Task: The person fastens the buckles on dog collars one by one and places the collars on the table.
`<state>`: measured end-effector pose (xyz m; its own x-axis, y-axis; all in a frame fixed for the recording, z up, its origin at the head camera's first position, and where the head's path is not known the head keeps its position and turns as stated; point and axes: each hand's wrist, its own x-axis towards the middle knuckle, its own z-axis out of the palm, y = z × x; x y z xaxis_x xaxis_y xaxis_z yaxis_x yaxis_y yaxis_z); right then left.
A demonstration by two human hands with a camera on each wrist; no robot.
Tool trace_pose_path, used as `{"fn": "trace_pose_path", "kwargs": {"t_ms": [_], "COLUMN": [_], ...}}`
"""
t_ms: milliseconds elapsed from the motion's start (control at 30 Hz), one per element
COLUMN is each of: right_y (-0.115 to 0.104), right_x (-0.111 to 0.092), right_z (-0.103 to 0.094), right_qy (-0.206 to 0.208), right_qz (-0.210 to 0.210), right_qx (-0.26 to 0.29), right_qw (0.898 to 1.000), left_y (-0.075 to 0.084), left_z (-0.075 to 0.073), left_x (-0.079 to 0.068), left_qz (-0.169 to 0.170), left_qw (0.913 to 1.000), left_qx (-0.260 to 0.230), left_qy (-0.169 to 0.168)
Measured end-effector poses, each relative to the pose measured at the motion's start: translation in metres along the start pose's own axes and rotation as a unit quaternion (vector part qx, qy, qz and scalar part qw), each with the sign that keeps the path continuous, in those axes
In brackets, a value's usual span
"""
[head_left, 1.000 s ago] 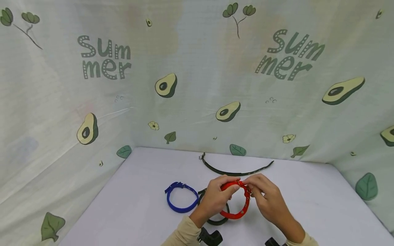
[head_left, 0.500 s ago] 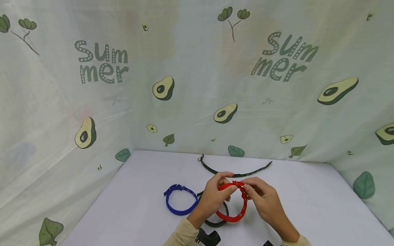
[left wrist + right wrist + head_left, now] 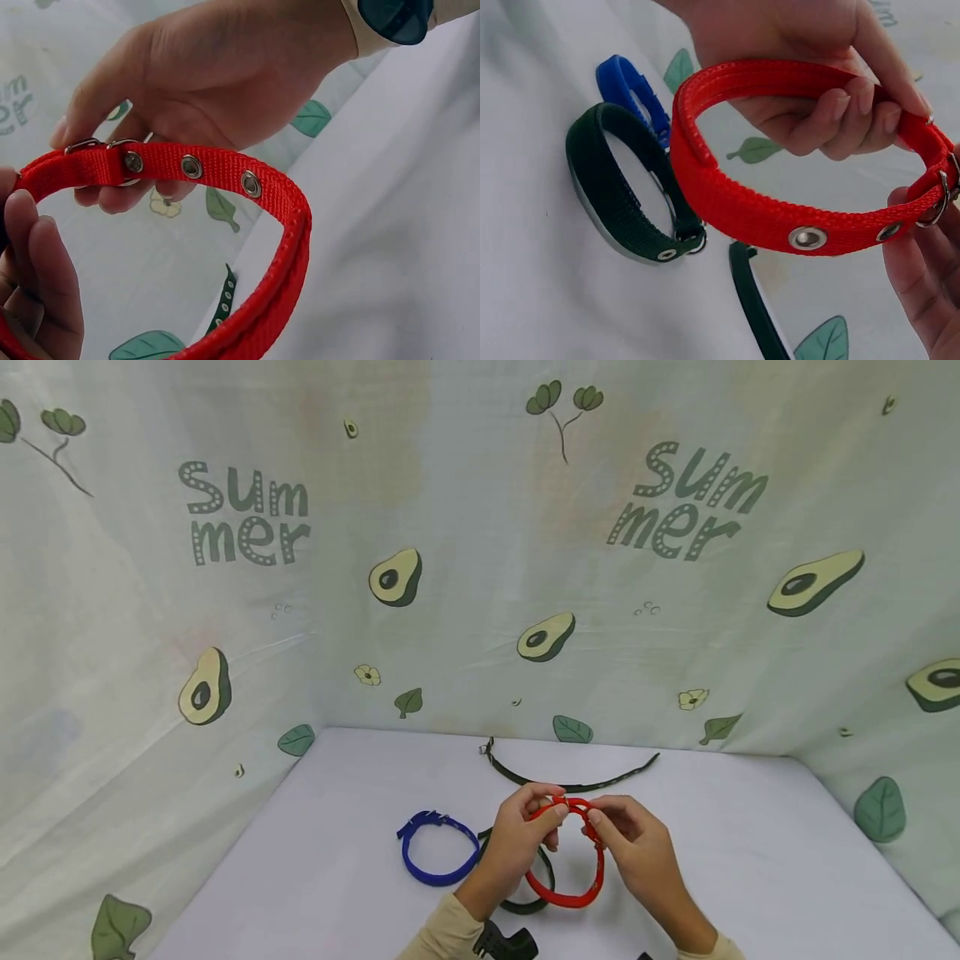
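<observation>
Three other collars show in the head view: a blue collar (image 3: 431,878) at nine o'clock of the red collar (image 3: 567,901), a green loop (image 3: 525,907) at eight, partly behind the left hand (image 3: 513,835), and a green strap (image 3: 581,788) at twelve. The left hand pinches the red collar at eleven, the right hand (image 3: 641,839) at one. Left wrist view: right fingertips (image 3: 58,135) meet metal rings (image 3: 81,144) at eleven. Right wrist view: left fingers (image 3: 831,109) curl at one.

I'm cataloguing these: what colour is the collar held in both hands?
The collar is red, clearest in the right wrist view.
</observation>
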<state>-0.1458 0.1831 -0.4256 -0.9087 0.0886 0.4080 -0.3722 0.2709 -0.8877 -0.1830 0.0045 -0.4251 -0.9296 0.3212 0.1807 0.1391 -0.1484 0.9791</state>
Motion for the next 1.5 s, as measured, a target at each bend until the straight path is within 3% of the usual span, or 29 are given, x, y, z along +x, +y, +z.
{"fn": "trace_pose_path", "kwargs": {"t_ms": [300,467,600,733,867,1067,1233,1500], "right_y": [-0.003,-0.003,0.001,0.006,0.008,0.006,0.002,0.003], "right_x": [0.000,0.000,-0.008,-0.016,-0.016,-0.010,-0.007,0.000], "right_z": [-0.003,-0.002,0.000,-0.002,-0.006,-0.010,-0.010,-0.011], "right_qy": [-0.019,-0.011,-0.004,0.022,0.044,0.050,0.042,0.039], "right_qz": [-0.058,-0.060,-0.043,-0.027,-0.020,-0.010,0.008,0.033], "right_qx": [-0.058,-0.075,-0.086,-0.100,-0.107,-0.097,-0.078,-0.022], "right_qw": [0.996,0.995,0.995,0.994,0.993,0.994,0.996,0.998], "left_y": [0.002,0.003,-0.002,-0.007,-0.007,-0.001,0.004,0.004], "left_z": [0.000,0.000,0.002,0.005,0.005,0.001,-0.006,-0.010], "left_x": [0.001,0.002,-0.003,-0.006,-0.005,-0.002,-0.004,-0.001], "left_qz": [0.012,0.023,-0.008,-0.034,-0.025,0.011,0.044,0.043], "left_qw": [0.9999,0.9997,0.9999,0.9992,0.9985,0.9941,0.9813,0.9735], "left_qx": [-0.010,0.001,-0.005,-0.010,0.002,0.088,0.184,0.224], "left_qy": [0.002,0.006,0.009,-0.017,-0.049,-0.063,-0.035,-0.010]}}
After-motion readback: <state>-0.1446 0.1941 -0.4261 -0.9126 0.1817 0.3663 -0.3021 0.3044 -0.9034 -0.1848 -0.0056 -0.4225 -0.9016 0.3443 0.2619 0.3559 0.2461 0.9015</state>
